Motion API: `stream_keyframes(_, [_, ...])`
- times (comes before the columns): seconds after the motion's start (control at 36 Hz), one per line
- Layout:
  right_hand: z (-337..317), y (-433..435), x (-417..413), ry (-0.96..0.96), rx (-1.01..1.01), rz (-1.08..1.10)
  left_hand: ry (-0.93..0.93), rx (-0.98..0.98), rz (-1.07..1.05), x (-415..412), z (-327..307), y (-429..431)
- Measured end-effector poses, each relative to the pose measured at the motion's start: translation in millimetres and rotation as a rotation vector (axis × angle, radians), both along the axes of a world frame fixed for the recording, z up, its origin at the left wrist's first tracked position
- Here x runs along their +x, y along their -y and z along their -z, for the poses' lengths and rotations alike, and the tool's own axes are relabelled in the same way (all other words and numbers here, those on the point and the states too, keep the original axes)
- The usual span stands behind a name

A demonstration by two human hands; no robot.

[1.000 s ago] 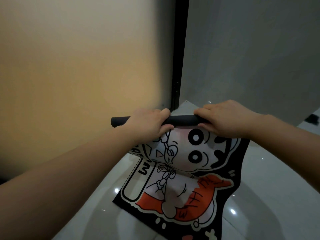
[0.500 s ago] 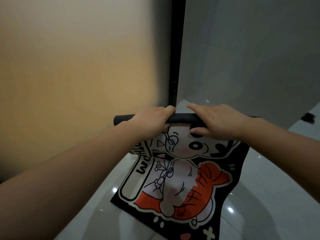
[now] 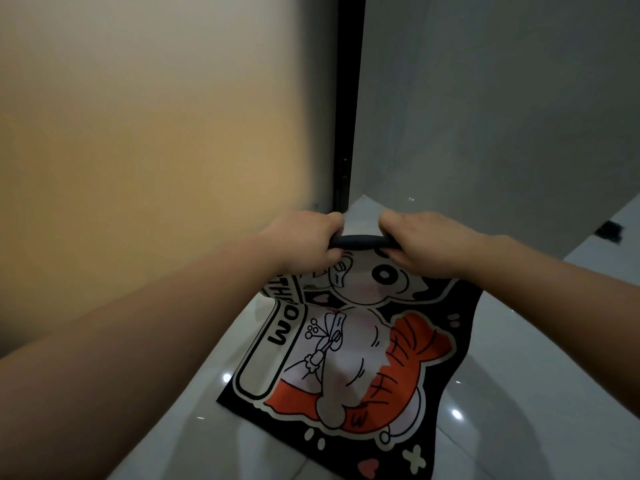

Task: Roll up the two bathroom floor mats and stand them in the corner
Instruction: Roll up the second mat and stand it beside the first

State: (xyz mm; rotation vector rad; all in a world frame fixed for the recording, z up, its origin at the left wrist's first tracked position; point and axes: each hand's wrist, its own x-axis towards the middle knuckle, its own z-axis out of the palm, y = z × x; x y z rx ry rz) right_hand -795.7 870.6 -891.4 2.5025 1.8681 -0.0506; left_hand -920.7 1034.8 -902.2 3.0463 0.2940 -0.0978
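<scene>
Mat roll, loose at the start

Mat (image 3: pixel 349 344): cartoon print, rolled top edge gripped, rest draping onto the floor (image 3: pixel 519 393). Left hand (image 3: pixel 304 242) and right hand (image 3: pixel 427 244): both curled tight around the thin roll. Risk: slack or uneven turns, giving a crooked roll that topples. Floor: glossy pale tile, probably slippery. Room: plain walls meeting at a dark corner strip (image 3: pixel 348 109).

We take this for a home bathroom: glossy pale floor tiles (image 3: pixel 519 358), plain grey walls (image 3: pixel 485 98), a cartoon floor mat (image 3: pixel 346 358).
</scene>
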Motion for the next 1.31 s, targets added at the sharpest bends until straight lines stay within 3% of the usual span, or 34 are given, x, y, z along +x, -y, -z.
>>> stream_keyframes(0.11, [3.5, -0.8, -0.5, 0.021, -0.027, -0.009, -0.035, -0.134, -0.03, 1.3, 9.1, -1.5])
stream_keyframes(0.25, [14.9, -2.5, 0.9, 0.332, -0.055, -0.129, 0.067, -0.057, 0.062, 0.2, 14.2, -6.1])
stream_keyframes(0.39, [12.8, 6.7, -1.9, 0.242, 0.035, -0.117, 0.198, -0.01, 0.195, 0.7, 17.1, -7.7])
stream_keyframes(0.47, [12.1, 12.8, 0.3, 0.199, -0.009, -0.024, 0.21, 0.019, 0.228, 9.9, 18.3, -5.1])
stream_keyframes(0.64, [5.8, 13.8, 10.1, -0.121, -0.126, 0.154, 0.087, 0.003, 0.168, 25.7, 17.5, 4.7])
stream_keyframes(0.86, [12.6, 5.6, 13.1, -0.212, -0.097, 0.215, 0.052, -0.011, 0.09, 26.8, 14.3, 1.2])
stream_keyframes(1.11, [9.1, 9.4, 6.2, 0.206, -0.069, -0.014, -0.023, -0.065, 0.1, 18.2, 10.0, -1.9])
stream_keyframes(1.31, [3.7, 12.3, 6.1, 0.352, 0.078, -0.197, -0.181, -0.361, -0.031, 14.3, -5.9, 2.4])
